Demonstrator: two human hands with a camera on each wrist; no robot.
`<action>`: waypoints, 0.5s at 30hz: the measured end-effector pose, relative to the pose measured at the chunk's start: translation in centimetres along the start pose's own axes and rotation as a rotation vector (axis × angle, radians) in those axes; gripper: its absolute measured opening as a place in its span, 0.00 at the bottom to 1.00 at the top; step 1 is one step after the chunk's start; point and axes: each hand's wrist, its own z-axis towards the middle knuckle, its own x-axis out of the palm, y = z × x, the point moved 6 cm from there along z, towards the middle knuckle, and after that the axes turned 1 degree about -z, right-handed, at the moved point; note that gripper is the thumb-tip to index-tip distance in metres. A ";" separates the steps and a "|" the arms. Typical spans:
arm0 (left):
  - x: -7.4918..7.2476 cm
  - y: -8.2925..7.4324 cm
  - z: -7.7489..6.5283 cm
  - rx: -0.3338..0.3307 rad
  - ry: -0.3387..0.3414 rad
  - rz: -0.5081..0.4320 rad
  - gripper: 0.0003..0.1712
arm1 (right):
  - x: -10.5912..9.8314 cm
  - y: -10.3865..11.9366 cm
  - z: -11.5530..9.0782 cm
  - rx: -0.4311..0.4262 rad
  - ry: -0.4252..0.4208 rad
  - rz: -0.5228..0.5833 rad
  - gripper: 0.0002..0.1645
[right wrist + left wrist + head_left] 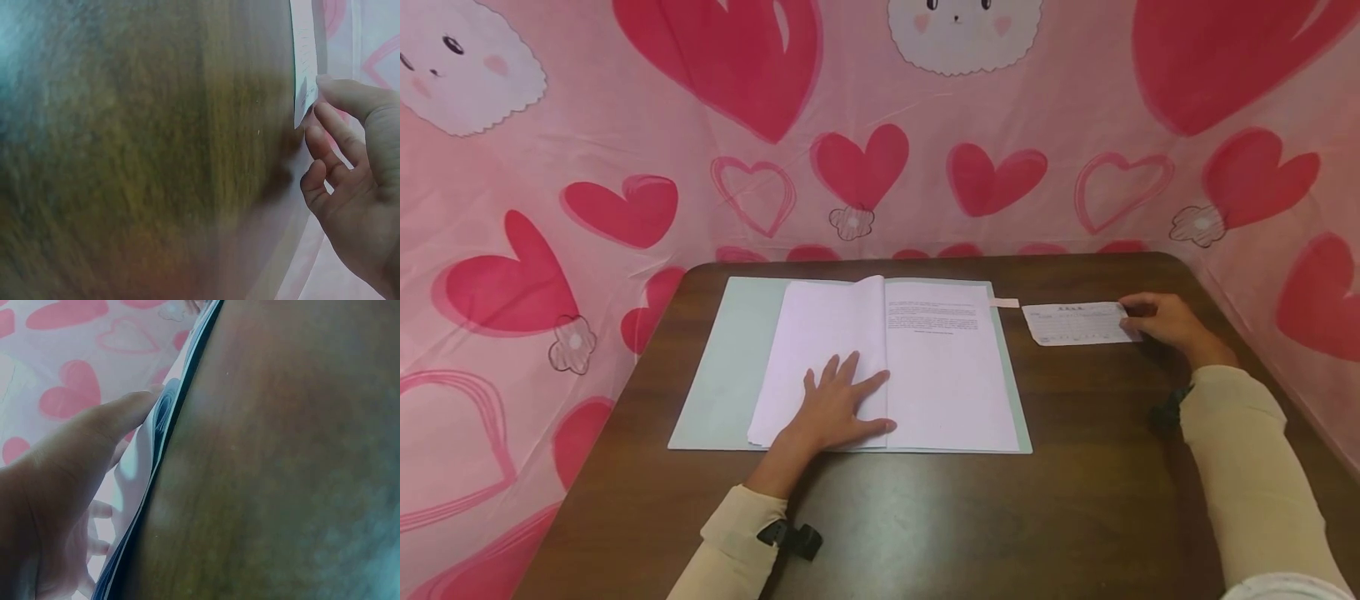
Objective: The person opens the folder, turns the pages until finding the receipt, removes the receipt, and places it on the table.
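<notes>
A pale green folder (718, 367) lies spread on the table with white pages in it. My left hand (831, 412) rests with fingers spread on the pages near the fold; in the left wrist view its thumb (119, 419) lies along the sheets, whose edges curl in a loop at the spine. The right-hand page (951, 383) carries a few lines of print near its top. To the right of the folder, my right hand (1172, 325) pinches the right end of a small printed slip (1067, 325) between thumb and fingers, close over the table.
A small pinkish tab (1005, 303) sticks out from the folder's right edge toward the slip. The dark wooden table (925, 525) has rounded far corners. Pink cloth (925, 108) with red hearts hangs behind it and on both sides. Each wrist wears a black strap.
</notes>
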 end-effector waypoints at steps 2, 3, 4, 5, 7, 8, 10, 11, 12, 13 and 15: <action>-0.1 0.0 0.0 -0.001 0.003 -0.005 0.50 | 0.0 0.1 -0.1 -0.005 -0.018 -0.020 0.27; -0.1 0.1 0.0 -0.002 0.003 -0.008 0.49 | 0.0 0.3 -0.2 0.003 -0.018 -0.022 0.27; -0.1 0.1 0.0 0.000 0.000 -0.009 0.49 | 0.0 0.5 -0.2 0.005 -0.021 -0.027 0.27; -0.1 0.2 0.0 0.000 -0.006 -0.008 0.48 | 0.0 0.8 -0.1 0.003 -0.027 -0.037 0.27; -0.2 0.3 0.0 0.000 -0.025 -0.001 0.46 | 0.1 1.7 0.1 -0.007 -0.044 -0.049 0.25; -0.3 0.4 0.1 -0.001 -0.037 0.002 0.45 | 0.2 2.4 0.3 -0.013 -0.053 -0.038 0.25; -0.4 0.7 0.2 -0.008 -0.065 0.017 0.43 | 0.5 3.9 0.6 -0.035 -0.064 -0.015 0.24; -0.4 0.8 0.4 -0.016 -0.078 0.026 0.43 | 0.6 4.7 0.7 -0.051 -0.077 0.000 0.23; -0.6 0.9 0.5 -0.023 -0.093 0.036 0.42 | 0.8 5.5 0.8 -0.057 -0.081 0.021 0.23; -0.8 1.0 0.8 -0.031 -0.107 0.051 0.42 | 1.1 6.4 0.9 -0.066 -0.083 0.044 0.23; -1.3 1.2 1.4 -0.042 -0.140 0.089 0.41 | 1.7 8.1 1.2 -0.080 -0.081 0.079 0.23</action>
